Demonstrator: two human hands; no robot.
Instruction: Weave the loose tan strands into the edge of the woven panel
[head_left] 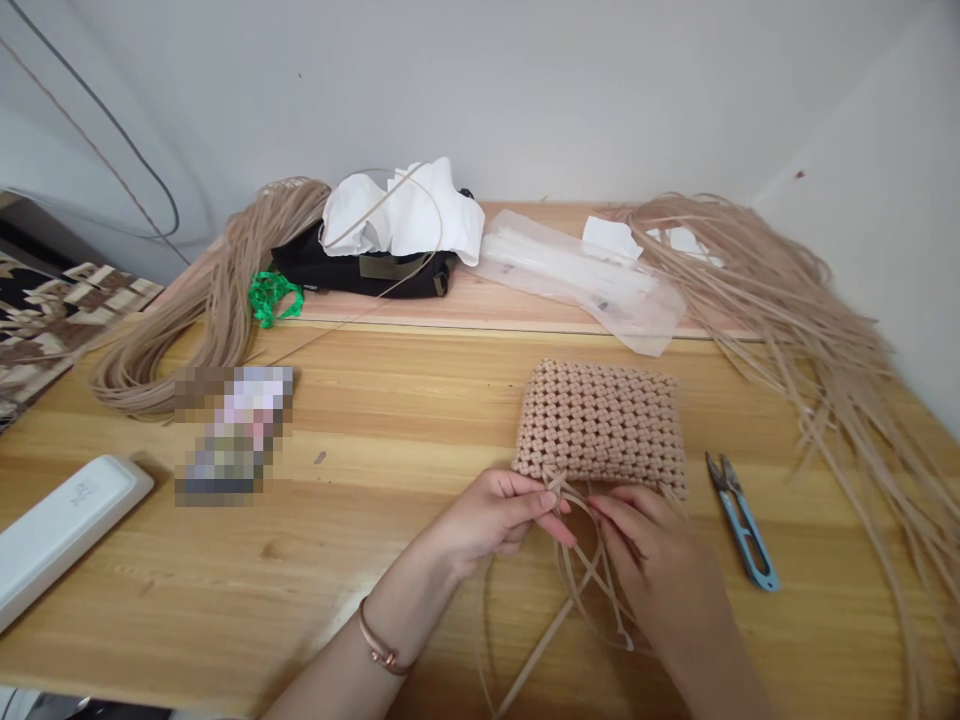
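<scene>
This looks like a craft corner in a home rather than a proper workshop. A plain wooden desk (375, 560) sits pushed into the angle of two bare white walls (525, 90), with a cable (112, 130) hanging loose on the left one. Weaving stock takes up most of the space: a looped bundle (225, 280) of tan strips at the left and a long loose sheaf (825, 330) spilling down the right. A half-made woven panel (600, 420) with free strands (577, 570) lies beside small snips (742, 520). Household things are mixed in: a black bag (352, 270) under crumpled tissue (405, 215), a plastic sleeve (585, 275), and a patterned cloth (52, 310) off the desk's left edge.
</scene>
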